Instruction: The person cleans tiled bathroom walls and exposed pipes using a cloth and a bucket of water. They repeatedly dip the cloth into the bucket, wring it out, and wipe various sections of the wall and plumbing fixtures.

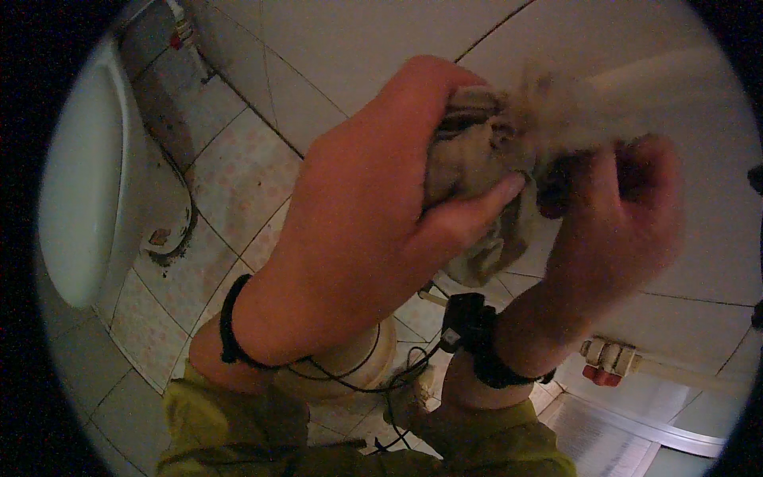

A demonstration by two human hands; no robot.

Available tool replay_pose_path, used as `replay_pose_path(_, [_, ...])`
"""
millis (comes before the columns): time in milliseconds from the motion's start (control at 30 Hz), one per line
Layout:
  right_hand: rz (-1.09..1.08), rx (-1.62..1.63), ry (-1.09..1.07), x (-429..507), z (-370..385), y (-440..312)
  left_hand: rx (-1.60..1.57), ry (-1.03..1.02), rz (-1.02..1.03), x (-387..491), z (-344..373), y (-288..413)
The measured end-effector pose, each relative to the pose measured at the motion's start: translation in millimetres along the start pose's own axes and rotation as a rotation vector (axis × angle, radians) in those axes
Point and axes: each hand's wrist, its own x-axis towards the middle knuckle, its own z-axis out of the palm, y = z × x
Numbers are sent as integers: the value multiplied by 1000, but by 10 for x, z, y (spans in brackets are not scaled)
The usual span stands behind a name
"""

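My left hand (pixel 357 208) grips a crumpled greyish cloth (pixel 459 161) in the upper middle of the head view, with its thumb pressed over the fabric. Just to the right, my right hand (pixel 620 185) is raised with curled fingers, partly blurred by motion. A blurred pale length (pixel 572 113) stretches above its fingers toward the upper right; whether it is cloth or a pipe I cannot tell. What the right fingers hold is unclear. The cloth's lower folds hang between the hands. A black wristband is on the left wrist, and a strapped black device (pixel 468 322) with a cable on the right.
A white toilet or similar ceramic fixture (pixel 83 179) stands at the left on a tiled floor (pixel 232 173). Valves with red handles are at the upper left (pixel 179 36) and lower right (pixel 608 361). A round beige container (pixel 357 369) is below my left forearm. A metal-edged shower tray (pixel 673 432) lies lower right.
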Motion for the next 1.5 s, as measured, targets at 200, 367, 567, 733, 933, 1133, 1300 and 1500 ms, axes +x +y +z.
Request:
replay_pose_path(200, [-187, -143, -41, 51, -30, 64, 18, -53, -7, 1, 3, 10])
replay_pose_path(367, [-70, 302, 137, -361, -81, 505, -148, -104, -79, -88, -188, 4])
replay_pose_path(567, [86, 1488, -182, -948, -417, 892, -747, 39, -119, -414, -201, 101])
replay_pose_path(733, [389, 642, -129, -1416, -662, 524, -812, 157, -413, -91, -466, 190])
replay_pose_path(933, [256, 144, -598, -1369, -750, 424, -761, -25, -499, 84, -498, -89])
replay_pose_path(1133, [404, 276, -371, -1380, -478, 227, -580, -92, -451, 82, -461, -290])
replay_pose_path(1300, [537, 529, -195, -1456, -116, 153, -428, -92, -378, 228, -730, -478])
replay_pose_path(1500, [328, 767, -173, -1398, 522, -71, -10, 56, -153, 271, -1378, -440])
